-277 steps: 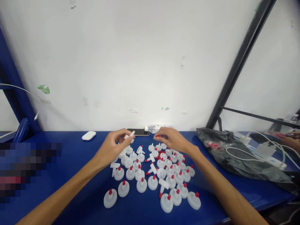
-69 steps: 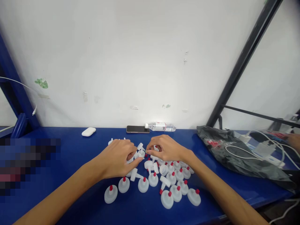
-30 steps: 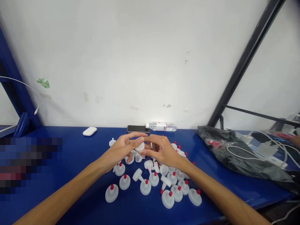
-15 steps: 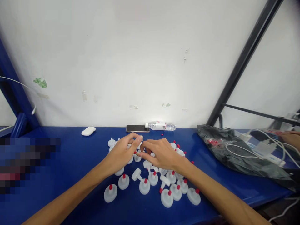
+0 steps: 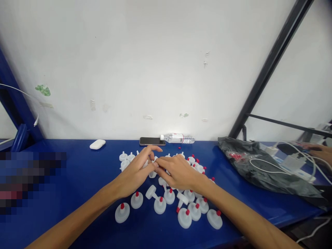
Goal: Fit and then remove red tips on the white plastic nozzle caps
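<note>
From my head camera I look down on a blue tabletop (image 5: 77,180) against a white wall. My left hand (image 5: 136,173) and my right hand (image 5: 177,173) meet over a scatter of white caps (image 5: 166,193), small round plastic discs, each with a short spout. Many spouts carry a red tip (image 5: 185,212); a few at the far left of the scatter show plain white ones. Most caps stand upright on their flat bases, while some lie tipped on their sides, like the one just in front of my left hand (image 5: 150,192).

My fingers (image 5: 155,149) on both sides are bent and touch each other above the middle of the pile. They press into the caps there, but I cannot tell whether either hand actually grips one, since the hands hide what lies under them.

Behind the pile, by the wall, lie a dark phone (image 5: 152,141) and a clear water bottle (image 5: 177,138) on its side. A white earbud case (image 5: 97,144) sits further left. To the right a black plastic bag (image 5: 256,169) lies with white cables (image 5: 290,166) over it, and another person's hand (image 5: 320,151) shows at the far right edge.
</note>
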The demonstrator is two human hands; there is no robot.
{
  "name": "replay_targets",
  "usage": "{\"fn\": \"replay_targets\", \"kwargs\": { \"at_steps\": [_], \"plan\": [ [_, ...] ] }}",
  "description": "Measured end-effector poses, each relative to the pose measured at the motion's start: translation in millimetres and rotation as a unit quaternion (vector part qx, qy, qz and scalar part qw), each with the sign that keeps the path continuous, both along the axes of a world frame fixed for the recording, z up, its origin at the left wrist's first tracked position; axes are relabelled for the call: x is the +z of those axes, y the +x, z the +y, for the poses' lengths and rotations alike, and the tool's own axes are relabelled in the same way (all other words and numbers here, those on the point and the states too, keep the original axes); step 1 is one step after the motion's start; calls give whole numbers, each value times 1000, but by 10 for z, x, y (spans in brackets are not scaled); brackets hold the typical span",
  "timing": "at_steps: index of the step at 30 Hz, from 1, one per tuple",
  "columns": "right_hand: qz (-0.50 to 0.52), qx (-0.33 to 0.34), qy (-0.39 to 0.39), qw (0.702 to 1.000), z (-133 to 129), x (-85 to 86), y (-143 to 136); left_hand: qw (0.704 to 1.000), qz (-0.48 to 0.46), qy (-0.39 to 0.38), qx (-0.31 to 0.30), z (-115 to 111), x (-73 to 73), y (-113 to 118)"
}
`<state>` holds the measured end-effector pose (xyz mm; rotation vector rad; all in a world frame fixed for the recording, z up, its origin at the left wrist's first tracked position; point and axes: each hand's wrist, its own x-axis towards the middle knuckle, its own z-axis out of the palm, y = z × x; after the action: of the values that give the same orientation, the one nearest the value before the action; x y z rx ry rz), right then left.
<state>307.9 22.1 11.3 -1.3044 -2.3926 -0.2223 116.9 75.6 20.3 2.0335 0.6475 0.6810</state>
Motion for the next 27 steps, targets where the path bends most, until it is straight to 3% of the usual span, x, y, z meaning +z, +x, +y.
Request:
{"fn": "replay_targets", "kwargs": {
  "at_steps": [4, 8, 17, 23, 27],
  "plan": [
    [93, -11, -11, 996, 37, 25, 52, 1000, 15, 26, 4, 23, -3, 24],
    [170, -28, -29, 985, 57, 51, 72, 996, 21, 75, 49, 65, -36, 52],
    [197, -37, -46, 979, 48, 24, 23, 977, 50, 195, 66, 28, -35, 74],
    [251, 15, -77, 965, 51, 51, 29, 967, 87, 227, 75, 17, -21, 91],
    [309, 55, -107, 943, 36, 53, -10, 979, 63, 184, 57, 2, 50, 69]
  ]
}}
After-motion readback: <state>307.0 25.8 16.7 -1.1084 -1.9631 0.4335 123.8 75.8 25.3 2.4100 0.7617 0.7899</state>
